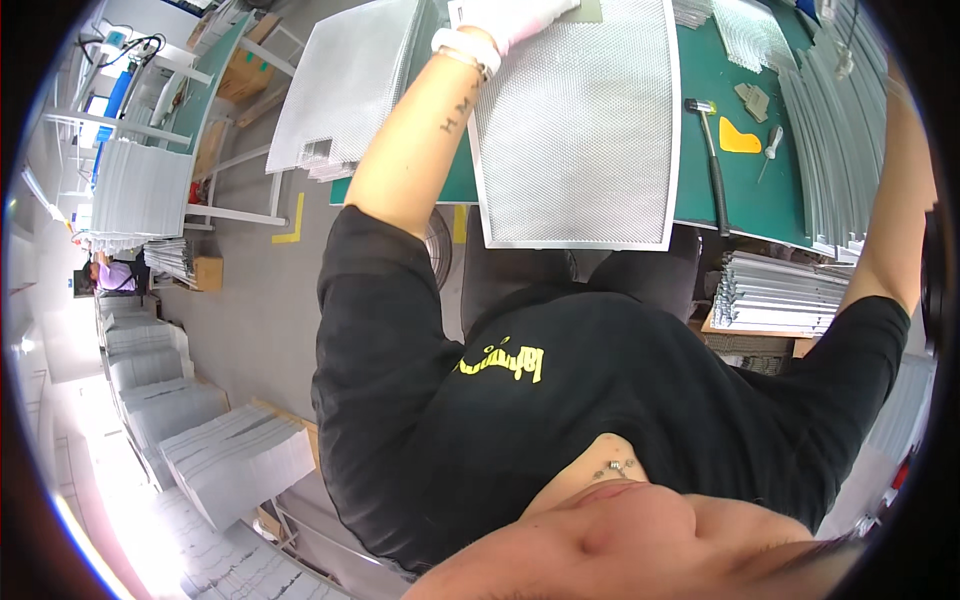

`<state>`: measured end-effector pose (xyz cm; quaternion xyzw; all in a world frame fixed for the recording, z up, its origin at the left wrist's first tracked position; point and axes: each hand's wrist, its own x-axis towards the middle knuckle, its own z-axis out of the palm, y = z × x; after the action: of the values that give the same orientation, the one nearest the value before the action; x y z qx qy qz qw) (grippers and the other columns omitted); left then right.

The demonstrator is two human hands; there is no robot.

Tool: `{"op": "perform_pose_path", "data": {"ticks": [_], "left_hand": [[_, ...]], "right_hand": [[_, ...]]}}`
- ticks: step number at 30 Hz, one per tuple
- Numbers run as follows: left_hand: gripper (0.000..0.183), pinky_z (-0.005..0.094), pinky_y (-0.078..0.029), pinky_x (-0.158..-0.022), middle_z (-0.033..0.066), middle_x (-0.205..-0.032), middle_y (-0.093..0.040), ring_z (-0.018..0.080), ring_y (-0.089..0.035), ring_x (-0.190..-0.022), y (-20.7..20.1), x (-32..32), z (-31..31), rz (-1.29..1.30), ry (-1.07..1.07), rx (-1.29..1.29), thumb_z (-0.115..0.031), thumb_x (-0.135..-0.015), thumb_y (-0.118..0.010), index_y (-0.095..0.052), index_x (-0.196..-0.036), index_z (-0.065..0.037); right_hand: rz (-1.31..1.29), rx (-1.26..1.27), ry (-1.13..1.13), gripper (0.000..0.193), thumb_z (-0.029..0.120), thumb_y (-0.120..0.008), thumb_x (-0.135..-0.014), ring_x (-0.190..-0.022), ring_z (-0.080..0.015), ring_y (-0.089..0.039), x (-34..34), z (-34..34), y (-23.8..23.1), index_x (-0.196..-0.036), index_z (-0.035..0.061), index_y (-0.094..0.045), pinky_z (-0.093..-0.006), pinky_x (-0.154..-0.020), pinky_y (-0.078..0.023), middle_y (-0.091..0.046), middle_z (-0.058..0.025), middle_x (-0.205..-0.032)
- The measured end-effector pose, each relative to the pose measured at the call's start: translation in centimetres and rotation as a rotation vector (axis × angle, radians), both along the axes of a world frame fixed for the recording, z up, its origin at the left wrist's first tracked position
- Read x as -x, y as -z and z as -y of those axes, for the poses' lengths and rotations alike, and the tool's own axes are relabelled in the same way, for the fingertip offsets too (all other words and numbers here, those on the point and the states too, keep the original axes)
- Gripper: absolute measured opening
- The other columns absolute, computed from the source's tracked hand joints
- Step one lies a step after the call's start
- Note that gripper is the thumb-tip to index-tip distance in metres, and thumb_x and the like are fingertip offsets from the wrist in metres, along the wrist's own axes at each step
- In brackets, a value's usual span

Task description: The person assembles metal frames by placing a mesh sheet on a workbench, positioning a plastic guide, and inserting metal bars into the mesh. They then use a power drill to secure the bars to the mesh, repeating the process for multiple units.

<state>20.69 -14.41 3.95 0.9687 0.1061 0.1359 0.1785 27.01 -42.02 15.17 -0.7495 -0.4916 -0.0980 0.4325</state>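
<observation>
My left hand, in a white glove, is at the top edge over a silver mesh panel with a thin metal frame. A small grey-green flat piece lies by its fingertips. The picture's edge cuts off most of the fingers, so I cannot tell whether they grip it. The framed panel lies on a green-topped table, its near end jutting past the table edge toward me. My right arm reaches up along the right rim, and its hand is out of view.
Stacked mesh sheets lie left of the panel. On its right are a hammer, a yellow scraper, a screwdriver and a grey piece. Metal frame strips line the right side; more strips sit below.
</observation>
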Motion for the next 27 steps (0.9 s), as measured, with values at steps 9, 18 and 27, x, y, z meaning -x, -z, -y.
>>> {"op": "perform_pose_path", "data": {"ticks": [9, 18, 27], "left_hand": [[0.046, 0.0436, -0.053, -0.085, 0.0116, -0.095, -0.075, 0.0344, -0.069, -0.095, -1.7, 0.9, 1.9, 0.143, 0.157, -0.212, -0.054, -0.082, -0.059, -0.076, -0.095, -0.013], [0.038, 0.0421, -0.047, -0.095, 0.0032, -0.084, -0.063, 0.0208, -0.062, -0.091, -0.1, 7.9, 8.9, 0.687, 0.545, -0.357, -0.040, -0.081, -0.072, -0.072, -0.113, -0.019], [0.044, 0.0484, -0.044, -0.100, 0.0149, -0.116, -0.068, 0.0350, -0.061, -0.112, 4.3, 16.7, -4.4, 0.521, -0.046, -0.313, -0.028, -0.083, -0.074, -0.067, -0.120, -0.006]], "right_hand": [[0.606, 0.357, 0.118, 0.053, 0.023, -0.067, -0.092, -0.104, -0.0277, -0.061, 0.8, 2.7, 2.2, -0.139, 0.0068, -0.048, -0.0379, -0.090, -0.050, -0.062, -0.0141, -0.120], [-0.027, 0.520, 0.040, 0.068, 0.017, -0.067, -0.089, -0.112, -0.0433, -0.062, 6.4, 4.9, 11.0, -0.150, 0.0030, -0.041, -0.0458, -0.095, -0.050, -0.063, -0.0261, -0.126], [-0.120, -0.298, 0.638, 0.059, 0.019, -0.059, -0.102, -0.125, -0.0252, -0.057, 12.1, 26.6, 10.6, -0.153, -0.0013, -0.036, -0.0401, -0.105, -0.046, -0.052, -0.0160, -0.147]]}}
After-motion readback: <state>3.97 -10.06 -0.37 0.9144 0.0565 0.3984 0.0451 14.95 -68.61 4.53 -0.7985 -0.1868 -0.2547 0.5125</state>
